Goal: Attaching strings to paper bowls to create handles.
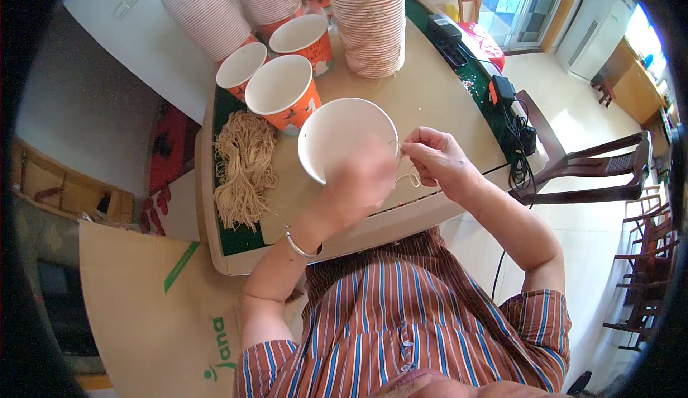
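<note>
A white-lined paper bucket (337,127) stands at the table's near edge, its mouth tipped toward me. My left hand (362,181) lies across its near side and is blurred, so its fingers cannot be made out. At the rim's right side, my right hand (443,160) is closed in a pinch on a thin pale cord (410,178), which hangs in a loop below the fingers. To the left lies a bundle of beige cords (245,161). Three more paper buckets with orange outsides, the nearest one (279,86) beside mine, stand beyond that bundle.
A tall stack of nested buckets (373,29) rises at the back, with plastic-wrapped stacks (208,11) left of it. Black adapters and cables (517,122) line the table's right edge. A dark wooden chair (602,176) stands to the right, a cardboard box (158,290) at lower left.
</note>
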The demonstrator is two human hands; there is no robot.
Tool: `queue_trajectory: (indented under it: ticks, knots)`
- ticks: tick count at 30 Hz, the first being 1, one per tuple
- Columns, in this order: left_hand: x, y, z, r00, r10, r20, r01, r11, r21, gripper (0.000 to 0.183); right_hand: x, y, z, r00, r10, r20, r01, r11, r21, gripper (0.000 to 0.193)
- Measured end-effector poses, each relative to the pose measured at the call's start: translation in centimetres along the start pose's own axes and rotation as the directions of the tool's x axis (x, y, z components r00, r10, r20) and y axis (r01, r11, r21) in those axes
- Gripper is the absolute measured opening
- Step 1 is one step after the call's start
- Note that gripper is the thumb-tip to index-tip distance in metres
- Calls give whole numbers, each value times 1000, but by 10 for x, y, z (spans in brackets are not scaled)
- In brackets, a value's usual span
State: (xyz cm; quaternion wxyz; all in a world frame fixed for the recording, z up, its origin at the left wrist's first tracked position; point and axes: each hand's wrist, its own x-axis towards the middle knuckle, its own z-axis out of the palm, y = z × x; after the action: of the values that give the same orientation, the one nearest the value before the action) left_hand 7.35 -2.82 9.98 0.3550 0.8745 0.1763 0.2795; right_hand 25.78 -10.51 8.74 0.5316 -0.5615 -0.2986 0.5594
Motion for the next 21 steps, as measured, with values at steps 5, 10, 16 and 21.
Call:
queue_trajectory:
  ticks: [5,10,16,21]
  knots:
    - [0,-4,2,999,37,-36,-35,998,59,7,-3,1,-8,997,4,77,-8,999,46,19]
    - [0,-1,-1,999,32,-17,-30,996,81,7,-6,0,-12,995,30,91,-35,998,56,18]
    - [-1,-2,0,1000,10,7,-11,997,82,8,-8,-8,-12,989,69,131,-74,997,29,15]
    - [0,-4,-1,998,48,31,-50,993,104,8,1,-3,-17,990,58,129,-56,998,-12,16]
